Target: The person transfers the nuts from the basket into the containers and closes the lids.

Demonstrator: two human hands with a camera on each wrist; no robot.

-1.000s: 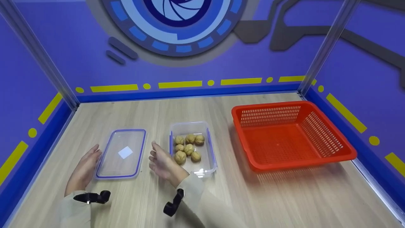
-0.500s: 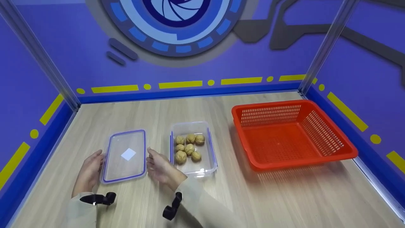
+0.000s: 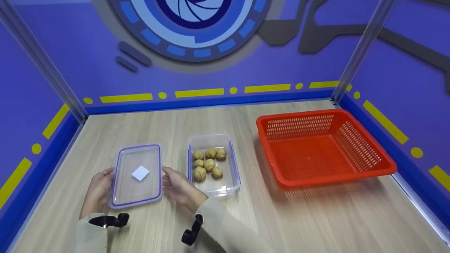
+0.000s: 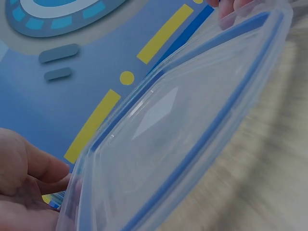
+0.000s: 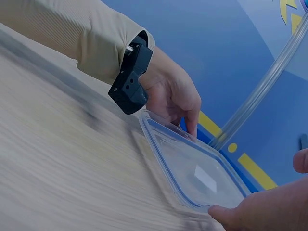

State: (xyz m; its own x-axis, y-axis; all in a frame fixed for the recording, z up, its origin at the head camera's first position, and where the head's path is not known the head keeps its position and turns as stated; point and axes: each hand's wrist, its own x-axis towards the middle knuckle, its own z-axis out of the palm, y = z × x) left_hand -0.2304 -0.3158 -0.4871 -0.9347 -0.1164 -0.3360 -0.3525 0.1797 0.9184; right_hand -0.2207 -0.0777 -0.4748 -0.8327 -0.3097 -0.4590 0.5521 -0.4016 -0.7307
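A clear plastic lid (image 3: 137,191) with a blue seal is held between my two hands, tilted and off the table in the wrist views. A white diamond-shaped label (image 3: 140,173) shows at its middle. My left hand (image 3: 97,189) grips the lid's left edge, thumb on the upper side. On the opposite edge, my right hand (image 3: 181,186) pinches the rim, with thumb and fingers at its side. Just right of that hand stands a clear plastic container (image 3: 230,172) without a cover, holding several walnuts (image 3: 210,165).
A red plastic basket (image 3: 306,158) with slotted walls stands on the right of the wooden table (image 3: 260,218). Blue-purple panels (image 3: 211,77) with yellow marks close off the back and both sides.
Both hands have closed in on the lid's sides and taken hold of it. The lid has risen off the table and come slightly nearer. The container, walnuts and basket stay put.
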